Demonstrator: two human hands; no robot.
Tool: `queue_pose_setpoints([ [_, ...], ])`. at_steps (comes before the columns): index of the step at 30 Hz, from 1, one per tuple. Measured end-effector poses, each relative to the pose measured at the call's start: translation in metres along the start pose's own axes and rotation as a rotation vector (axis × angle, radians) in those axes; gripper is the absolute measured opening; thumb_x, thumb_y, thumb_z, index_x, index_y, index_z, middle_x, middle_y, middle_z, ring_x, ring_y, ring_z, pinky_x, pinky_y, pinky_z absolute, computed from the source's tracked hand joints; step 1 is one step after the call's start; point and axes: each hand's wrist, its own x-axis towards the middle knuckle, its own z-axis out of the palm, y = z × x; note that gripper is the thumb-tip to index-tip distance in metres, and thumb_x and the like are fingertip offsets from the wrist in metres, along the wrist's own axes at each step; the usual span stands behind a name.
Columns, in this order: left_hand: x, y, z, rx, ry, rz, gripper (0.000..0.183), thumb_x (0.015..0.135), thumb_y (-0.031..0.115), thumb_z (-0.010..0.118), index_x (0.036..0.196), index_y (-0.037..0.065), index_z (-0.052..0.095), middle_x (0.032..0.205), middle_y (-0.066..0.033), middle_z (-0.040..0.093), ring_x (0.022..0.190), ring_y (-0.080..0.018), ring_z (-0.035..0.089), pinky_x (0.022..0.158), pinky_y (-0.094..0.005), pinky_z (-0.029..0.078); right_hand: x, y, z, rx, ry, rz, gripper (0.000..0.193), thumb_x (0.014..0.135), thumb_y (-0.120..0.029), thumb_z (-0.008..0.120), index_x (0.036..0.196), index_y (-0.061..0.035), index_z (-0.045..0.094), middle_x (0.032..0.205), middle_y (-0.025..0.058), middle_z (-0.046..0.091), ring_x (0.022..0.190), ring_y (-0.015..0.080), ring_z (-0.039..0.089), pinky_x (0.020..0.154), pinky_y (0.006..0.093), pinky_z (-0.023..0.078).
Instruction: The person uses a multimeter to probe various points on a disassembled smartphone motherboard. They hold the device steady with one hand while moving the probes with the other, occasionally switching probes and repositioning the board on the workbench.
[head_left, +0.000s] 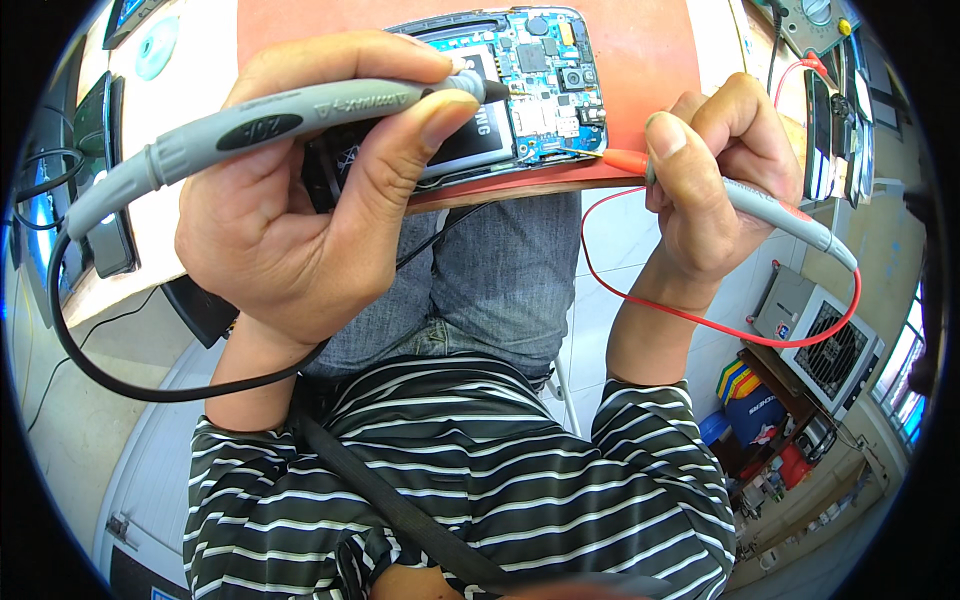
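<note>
An opened smartphone (545,62) lies on an orange work mat, its blue circuit board and black battery (478,138) exposed. My left hand (330,190) is closed round a grey multimeter probe (250,130) with a black tip, pinched between thumb and fingers. That tip points at the upper middle of the board. In my right hand (715,180) is a second probe (770,208), grey with a red tip, gripped by thumb and fingers. Its thin metal point reaches the board's lower edge. Whether either tip touches the board I cannot tell.
The orange mat (330,25) covers the table's middle. A multimeter (815,22) stands at the far right, beside stacked dark phones (835,140). More dark devices (100,180) lie at the left. A black lead (150,392) and a red lead (700,318) loop round my forearms.
</note>
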Motion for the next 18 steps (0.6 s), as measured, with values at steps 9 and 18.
queue_pose_setpoints([
  [9,-0.001,0.004,0.008,-0.027,0.105,-0.035,0.02,0.081,-0.007,0.07,0.099,-0.007,0.062,0.095,-0.0151,0.066,0.088,-0.0209,0.064,0.08,-0.0291,0.051,-0.002,0.0,-0.005,-0.017,0.029,0.06,0.029,0.071,-0.002,0.07,0.059,-0.0064,0.045,0.051,-0.0015,0.043,0.045,0.0057,0.036,0.041,0.0232,0.028],
  [18,0.005,0.009,0.011,-0.075,0.093,-0.055,0.019,0.082,-0.006,0.069,0.099,-0.006,0.062,0.094,-0.0169,0.066,0.09,-0.0242,0.064,0.081,-0.0321,0.051,0.0,-0.006,-0.007,-0.088,0.006,0.105,0.03,0.072,-0.003,0.07,0.06,-0.0069,0.043,0.05,-0.0007,0.045,0.043,0.0049,0.039,0.041,0.0226,0.031],
])
